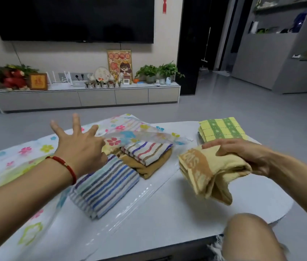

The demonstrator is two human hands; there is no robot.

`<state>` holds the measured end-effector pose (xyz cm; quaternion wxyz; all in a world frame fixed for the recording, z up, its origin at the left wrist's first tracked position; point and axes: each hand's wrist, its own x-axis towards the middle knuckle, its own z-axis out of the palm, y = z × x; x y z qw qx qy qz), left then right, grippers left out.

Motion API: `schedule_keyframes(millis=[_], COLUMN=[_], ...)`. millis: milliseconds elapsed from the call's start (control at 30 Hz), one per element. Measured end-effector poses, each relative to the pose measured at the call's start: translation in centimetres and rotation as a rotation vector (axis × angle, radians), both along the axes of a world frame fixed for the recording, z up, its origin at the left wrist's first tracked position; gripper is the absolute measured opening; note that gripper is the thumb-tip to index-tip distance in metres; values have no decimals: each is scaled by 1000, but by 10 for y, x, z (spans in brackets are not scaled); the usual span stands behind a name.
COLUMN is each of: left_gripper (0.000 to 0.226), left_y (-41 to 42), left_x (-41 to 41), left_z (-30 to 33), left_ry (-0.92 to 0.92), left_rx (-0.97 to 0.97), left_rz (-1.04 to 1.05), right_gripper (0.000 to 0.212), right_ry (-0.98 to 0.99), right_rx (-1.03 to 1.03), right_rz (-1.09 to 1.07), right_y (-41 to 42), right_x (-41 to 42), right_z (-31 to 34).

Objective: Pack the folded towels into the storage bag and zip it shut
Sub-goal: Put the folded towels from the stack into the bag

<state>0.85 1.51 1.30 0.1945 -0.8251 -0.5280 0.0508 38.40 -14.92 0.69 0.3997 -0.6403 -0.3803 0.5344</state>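
Note:
A clear storage bag (26,153) printed with coloured flowers lies across the white table (167,219), its mouth facing right. My left hand (79,146) hovers over the bag with fingers spread, its thumb under the raised top flap (139,137). At the mouth lie a blue-striped folded towel (105,187), a multicolour-striped towel (147,151) and a brown towel (148,167) beneath it. My right hand (243,157) grips a folded yellow towel (205,172) above the table, right of the bag. A green-and-yellow checked towel (222,129) rests at the table's far right.
My bare knee (250,238) shows at the table's near right edge. Grey floor lies beyond the table, with a low TV cabinet (86,98) holding plants and ornaments against the far wall. Grey shelving (280,53) stands at the right.

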Motion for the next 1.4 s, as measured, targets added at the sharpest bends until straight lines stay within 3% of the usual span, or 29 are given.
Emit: schedule_keyframes(millis=[167, 333, 433, 533, 700, 800, 900, 1067, 1167, 1300, 1333, 1400], left_gripper=[50, 48, 47, 42, 46, 54, 59, 62, 66, 68, 69, 69], left_y=[-5, -7, -7, -12, -21, -26, -28, -39, -44, -46, -46, -48], left_x=[-26, -24, -24, -24, -27, -28, -30, -33, -35, -31, -30, -28], left_z=[21, 45, 49, 47, 34, 24, 12, -7, -9, -4, -4, -7], left_ry=[25, -27, -34, -29, -24, -42, -122, -328, -352, -396, -392, -375], left_rx=[9, 71, 97, 88, 79, 81, 22, -220, -253, -246, -252, -258], left_rz=[74, 47, 31, 25, -14, -55, -119, -226, -232, -217, -216, -213], right_gripper=[41, 42, 37, 53, 49, 65, 79, 64, 52, 20, 24, 53], right_ry=[122, 417, 138, -129, -223, -299, -359, -390, -258, 52, 80, 107], right_rx=[11, 336, 280, 164, 202, 199, 138, 78, 158, 179, 160, 114], right_rz=[204, -100, -185, -126, -143, -79, -163, -181, -154, -672, -745, -674], right_y=[16, 66, 93, 105, 119, 116, 98, 101, 105, 104, 107, 116], right_x=[-121, -229, -275, -300, -310, -307, -313, -333, -313, -255, -241, -222], right_z=[-12, -56, -109, -143, -139, -134, -139, -139, -135, -132, -132, -134])
